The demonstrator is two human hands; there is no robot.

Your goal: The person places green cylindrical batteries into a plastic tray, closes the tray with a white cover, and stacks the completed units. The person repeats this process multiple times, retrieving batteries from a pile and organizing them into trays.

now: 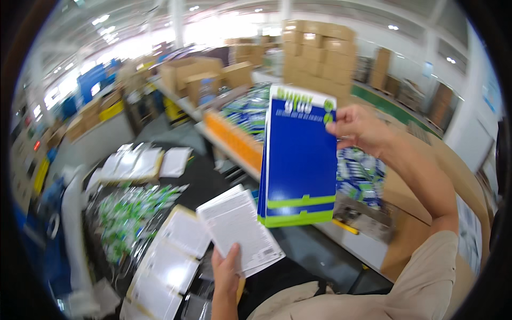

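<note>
The right hand (358,128) pinches a stack of blue cards (298,160) at its upper right corner, raised at twelve o'clock – thin, stiff, glossy board, likely light yet apt to fan or slip; a firmer hold would be mid-edge. The left hand (226,272) has its fingers closed on a white printed card (240,229) at six o'clock above the dark worktop (208,176)

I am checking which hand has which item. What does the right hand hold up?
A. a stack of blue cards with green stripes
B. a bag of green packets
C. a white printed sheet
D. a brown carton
A: the right hand grips the top corner of a stack of blue cards with green stripes, while the left hand holds the white printed sheet.
</note>
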